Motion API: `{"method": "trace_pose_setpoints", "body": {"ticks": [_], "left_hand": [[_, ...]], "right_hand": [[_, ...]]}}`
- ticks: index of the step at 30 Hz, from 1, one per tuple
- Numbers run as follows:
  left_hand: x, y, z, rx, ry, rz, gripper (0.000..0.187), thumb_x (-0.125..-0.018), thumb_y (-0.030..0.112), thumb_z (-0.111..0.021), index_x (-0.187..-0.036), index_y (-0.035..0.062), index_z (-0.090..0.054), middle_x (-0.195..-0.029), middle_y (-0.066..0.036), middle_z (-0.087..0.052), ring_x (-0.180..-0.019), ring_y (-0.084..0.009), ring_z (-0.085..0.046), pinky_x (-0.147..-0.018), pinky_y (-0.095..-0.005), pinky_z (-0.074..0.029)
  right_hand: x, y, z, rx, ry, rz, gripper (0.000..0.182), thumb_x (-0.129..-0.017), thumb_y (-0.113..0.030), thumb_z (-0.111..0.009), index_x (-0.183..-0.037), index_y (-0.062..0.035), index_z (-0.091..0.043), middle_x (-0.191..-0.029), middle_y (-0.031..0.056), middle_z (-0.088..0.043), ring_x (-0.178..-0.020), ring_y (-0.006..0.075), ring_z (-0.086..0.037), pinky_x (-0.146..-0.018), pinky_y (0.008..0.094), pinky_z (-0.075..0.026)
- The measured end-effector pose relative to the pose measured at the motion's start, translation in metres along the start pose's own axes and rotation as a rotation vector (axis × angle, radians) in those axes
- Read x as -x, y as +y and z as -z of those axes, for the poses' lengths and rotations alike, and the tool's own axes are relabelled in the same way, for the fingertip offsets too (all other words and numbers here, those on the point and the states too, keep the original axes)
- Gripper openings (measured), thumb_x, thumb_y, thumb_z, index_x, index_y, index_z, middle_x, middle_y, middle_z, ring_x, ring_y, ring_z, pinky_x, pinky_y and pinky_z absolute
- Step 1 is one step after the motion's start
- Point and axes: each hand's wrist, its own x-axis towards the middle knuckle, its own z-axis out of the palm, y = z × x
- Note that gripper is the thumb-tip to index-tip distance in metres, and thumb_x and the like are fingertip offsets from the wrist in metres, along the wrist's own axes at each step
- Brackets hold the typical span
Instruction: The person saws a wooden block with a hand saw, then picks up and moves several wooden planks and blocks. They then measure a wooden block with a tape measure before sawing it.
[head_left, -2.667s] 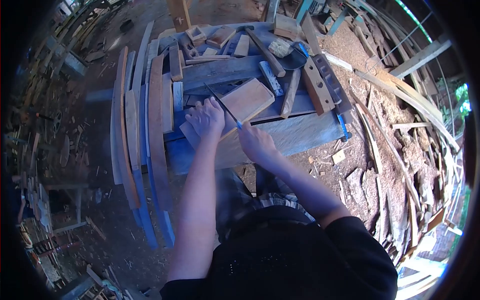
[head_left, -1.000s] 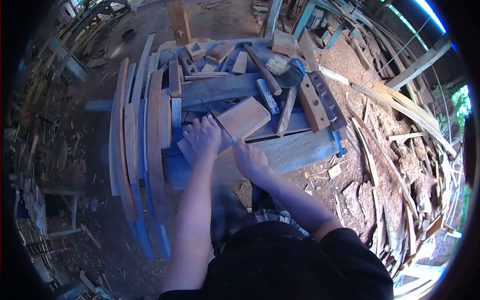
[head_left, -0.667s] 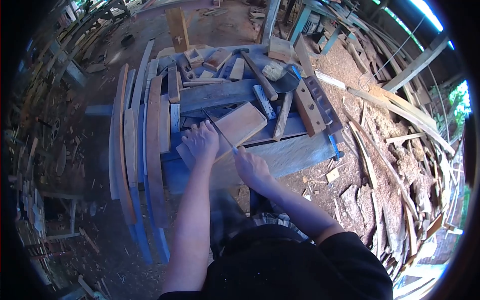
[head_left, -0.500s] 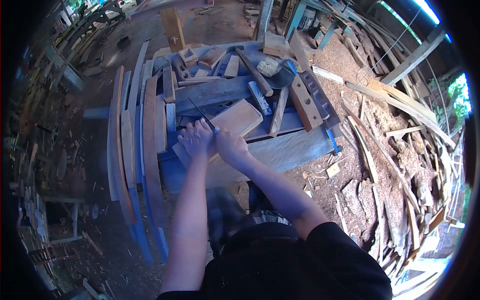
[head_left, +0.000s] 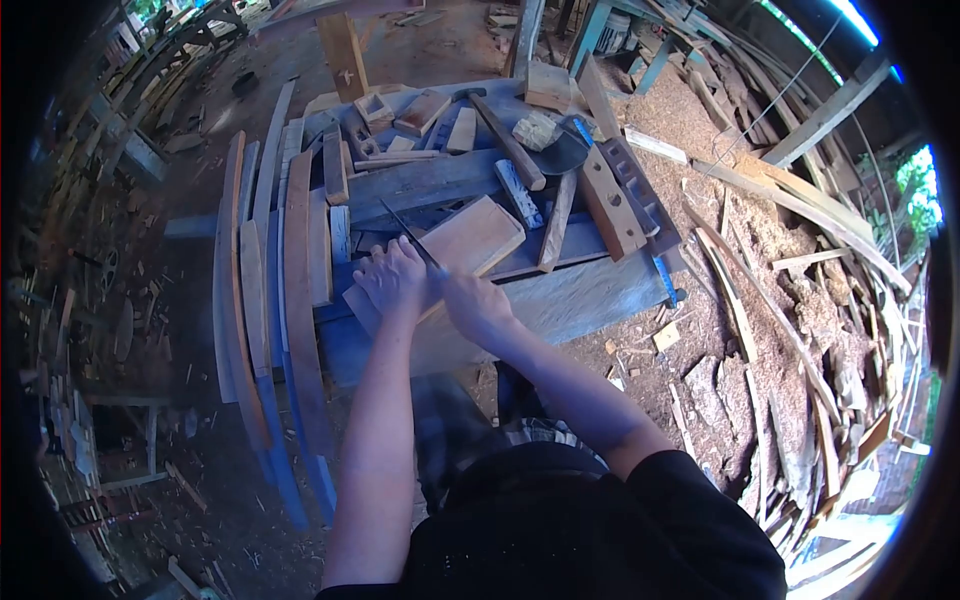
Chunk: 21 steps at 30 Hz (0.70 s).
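Note:
My right hand (head_left: 478, 306) is closed around the handle of what looks like a saw (head_left: 408, 232). Its thin dark blade, seen nearly edge-on, slants up and left across a flat wooden board (head_left: 475, 238). On the board's left part, just beside the blade, my left hand (head_left: 392, 278) presses down with its fingers spread. The board lies tilted on the workbench, its near left corner poking out below my left hand. Most of the handle is hidden by my right fingers.
A hammer (head_left: 508, 142), wood blocks (head_left: 422, 113) and a holed wooden block (head_left: 612, 205) lie across the bench. Long planks (head_left: 300, 260) line its left side. Shavings and scrap wood (head_left: 740, 300) cover the ground at right. A wooden post (head_left: 343, 58) stands behind.
My right hand has drawn back a little, right and toward me, pulling the saw along the board. The left hand and the board stay nearly in place.

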Motion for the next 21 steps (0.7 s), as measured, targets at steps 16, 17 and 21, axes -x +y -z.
{"method": "trace_pose_setpoints", "body": {"ticks": [16, 17, 21], "left_hand": [[0.000, 0.000, 0.000, 0.027, 0.001, 0.029, 0.044, -0.099, 0.034, -0.036, -0.094, 0.0077, -0.071, -0.103, -0.016, -0.066, -0.102, -0.0345, -0.060, -0.092, -0.0515, -0.039], [-0.002, 0.001, 0.003, 0.017, -0.028, 0.016, 0.044, -0.099, 0.034, -0.036, -0.094, 0.0077, -0.071, -0.104, -0.016, -0.067, -0.103, -0.0345, -0.060, -0.092, -0.0514, -0.039], [-0.001, 0.002, 0.005, -0.001, -0.053, 0.016, 0.043, -0.099, 0.034, -0.037, -0.094, 0.0077, -0.071, -0.104, -0.016, -0.067, -0.102, -0.0348, -0.061, -0.091, -0.0510, -0.040]], "right_hand": [[0.013, -0.001, 0.008, -0.012, -0.081, -0.080, 0.016, -0.092, -0.011, -0.054, -0.102, 0.0007, -0.057, -0.091, 0.0201, -0.069, -0.087, 0.0318, -0.071, -0.072, 0.0384, -0.059], [0.004, -0.001, 0.004, 0.003, -0.052, -0.021, 0.017, -0.093, -0.012, -0.054, -0.103, 0.0006, -0.056, -0.092, 0.0200, -0.069, -0.086, 0.0319, -0.071, -0.071, 0.0387, -0.059], [-0.031, -0.014, 0.009, 0.071, -0.049, -0.015, 0.018, -0.095, -0.015, -0.051, -0.105, -0.0004, -0.055, -0.091, 0.0174, -0.069, -0.084, 0.0323, -0.072, -0.070, 0.0393, -0.059]]}}
